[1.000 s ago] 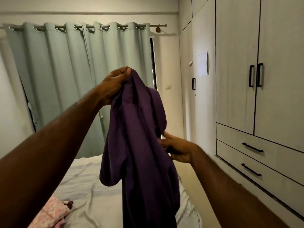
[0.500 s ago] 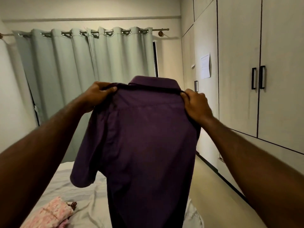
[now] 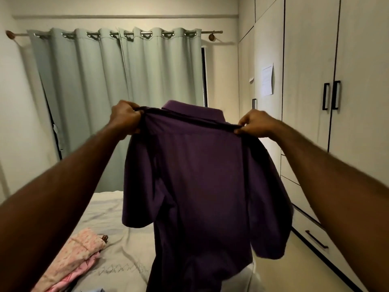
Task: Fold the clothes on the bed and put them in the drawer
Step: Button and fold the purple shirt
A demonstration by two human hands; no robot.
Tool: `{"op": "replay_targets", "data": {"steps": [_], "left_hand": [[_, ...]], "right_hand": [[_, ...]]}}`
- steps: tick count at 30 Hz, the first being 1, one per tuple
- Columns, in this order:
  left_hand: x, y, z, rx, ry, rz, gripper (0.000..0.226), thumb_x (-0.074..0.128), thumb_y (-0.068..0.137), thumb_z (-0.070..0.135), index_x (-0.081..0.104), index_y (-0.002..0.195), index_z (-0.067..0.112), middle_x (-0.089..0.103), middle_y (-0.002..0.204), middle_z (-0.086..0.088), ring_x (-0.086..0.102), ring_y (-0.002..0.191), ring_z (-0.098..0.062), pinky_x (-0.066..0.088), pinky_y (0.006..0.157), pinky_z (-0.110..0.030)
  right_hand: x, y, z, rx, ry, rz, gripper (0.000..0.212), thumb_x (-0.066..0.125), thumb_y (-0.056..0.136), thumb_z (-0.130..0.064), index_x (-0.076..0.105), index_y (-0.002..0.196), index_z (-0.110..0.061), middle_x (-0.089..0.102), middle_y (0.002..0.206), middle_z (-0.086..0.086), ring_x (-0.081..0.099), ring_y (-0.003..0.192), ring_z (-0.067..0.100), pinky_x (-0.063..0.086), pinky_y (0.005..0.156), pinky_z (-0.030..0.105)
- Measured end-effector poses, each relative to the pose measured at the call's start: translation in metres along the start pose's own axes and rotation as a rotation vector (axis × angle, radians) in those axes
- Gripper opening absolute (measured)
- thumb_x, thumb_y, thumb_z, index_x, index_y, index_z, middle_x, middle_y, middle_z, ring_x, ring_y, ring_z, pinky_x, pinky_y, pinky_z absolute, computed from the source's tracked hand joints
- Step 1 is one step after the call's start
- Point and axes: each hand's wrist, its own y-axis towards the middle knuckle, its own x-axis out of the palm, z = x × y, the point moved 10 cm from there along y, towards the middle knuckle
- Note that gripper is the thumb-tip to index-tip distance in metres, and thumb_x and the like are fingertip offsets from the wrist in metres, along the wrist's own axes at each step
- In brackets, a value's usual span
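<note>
A dark purple short-sleeved shirt (image 3: 202,186) hangs spread out in the air above the bed (image 3: 117,211), its back towards me and its collar up. My left hand (image 3: 125,119) grips the left shoulder seam. My right hand (image 3: 255,124) pinches the right shoulder seam. Both sleeves hang down at the sides. A drawer (image 3: 311,234) with a black handle shows low in the wardrobe on the right, shut.
Pink folded clothes (image 3: 77,258) lie on the bed at the lower left, with a bit of blue cloth (image 3: 97,290) at the bottom edge. A wardrobe (image 3: 311,60) lines the right wall beside a strip of floor (image 3: 280,270). Green curtains (image 3: 117,91) hang behind the bed.
My right hand came up from the shirt's side to its right shoulder. Both hands then pulled apart and lowered a little, so the shirt went from a bunched hang to spread flat.
</note>
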Motion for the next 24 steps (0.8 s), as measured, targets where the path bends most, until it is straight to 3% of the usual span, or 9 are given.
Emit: {"op": "replay_targets", "data": {"steps": [2,4,7,9,11,15,17,20,24], "left_hand": [[0.002,-0.012,0.002,0.033,-0.231,0.04,0.02,0.06,0.099,0.011,0.069,0.116,0.003,0.068,0.08,-0.01,0.068,0.057,-0.017,0.059,0.052,-0.029],[-0.009,-0.03,0.028,0.295,-0.176,0.14,0.027,0.055,0.099,0.009,0.07,0.121,0.006,0.074,0.103,-0.005,0.072,0.09,-0.013,0.058,0.085,-0.023],[-0.004,-0.05,0.045,0.511,-0.058,0.093,0.054,0.052,0.1,0.012,0.039,0.153,0.011,0.049,0.143,0.004,0.045,0.13,-0.006,0.029,0.111,-0.01],[0.006,-0.057,0.044,0.559,0.082,0.056,0.078,0.051,0.097,0.028,0.008,0.161,0.017,0.032,0.159,0.001,0.029,0.147,-0.016,0.016,0.122,-0.033],[0.008,-0.06,0.042,0.582,0.27,0.09,0.093,0.051,0.092,0.041,-0.01,0.16,0.023,0.027,0.164,-0.005,0.02,0.152,-0.03,0.007,0.119,-0.06],[-0.016,-0.075,0.047,0.568,0.406,0.235,0.095,0.057,0.095,0.04,-0.01,0.159,0.024,0.037,0.157,-0.014,0.027,0.148,-0.037,0.008,0.117,-0.066],[-0.037,-0.088,0.052,0.595,0.463,0.347,0.09,0.052,0.093,0.042,-0.005,0.161,0.023,0.037,0.156,-0.017,0.028,0.148,-0.037,0.012,0.118,-0.064],[-0.067,-0.108,0.064,0.666,0.507,0.494,0.084,0.048,0.092,0.041,0.006,0.161,0.021,0.04,0.155,-0.017,0.032,0.146,-0.034,0.012,0.118,-0.06],[-0.107,-0.117,0.097,0.729,0.5,0.661,0.08,0.05,0.09,0.038,0.017,0.161,0.019,0.05,0.147,-0.018,0.041,0.139,-0.034,0.018,0.116,-0.055]], "right_hand": [[-0.037,-0.02,-0.009,0.069,0.01,0.416,0.023,0.064,0.089,-0.02,0.076,0.108,-0.022,0.072,0.111,0.008,0.067,0.101,0.03,0.053,0.086,0.033],[-0.06,-0.048,-0.023,0.026,0.215,0.71,0.028,0.055,0.093,-0.015,0.075,0.113,-0.02,0.073,0.109,0.008,0.067,0.1,0.028,0.047,0.081,0.024],[-0.07,-0.068,-0.045,-0.164,0.376,0.856,0.034,0.048,0.099,-0.011,0.071,0.123,-0.016,0.074,0.112,0.005,0.068,0.101,0.022,0.043,0.084,0.008],[-0.064,-0.073,-0.054,-0.221,0.345,0.838,0.042,0.045,0.101,-0.015,0.057,0.141,-0.019,0.072,0.118,0.005,0.067,0.105,0.023,0.046,0.099,0.019],[-0.053,-0.074,-0.065,-0.264,0.244,0.784,0.052,0.042,0.105,-0.02,0.034,0.156,-0.022,0.068,0.111,0.007,0.064,0.102,0.025,0.05,0.102,0.035],[-0.046,-0.085,-0.077,-0.33,0.002,0.788,0.066,0.045,0.103,-0.019,0.013,0.161,-0.018,0.054,0.14,0.016,0.049,0.131,0.032,0.024,0.12,0.048],[-0.052,-0.095,-0.074,-0.332,-0.061,0.833,0.064,0.046,0.101,-0.017,0.022,0.159,-0.017,0.058,0.135,0.019,0.053,0.127,0.034,0.023,0.119,0.048],[-0.07,-0.12,-0.074,-0.313,-0.053,0.975,0.051,0.051,0.098,-0.023,0.048,0.148,-0.017,0.071,0.111,0.017,0.062,0.102,0.031,0.031,0.11,0.05],[-0.106,-0.144,-0.088,-0.246,0.066,1.12,0.038,0.052,0.098,-0.031,0.064,0.133,-0.025,0.075,0.095,0.01,0.026,0.078,0.007,0.033,0.107,0.051]]}}
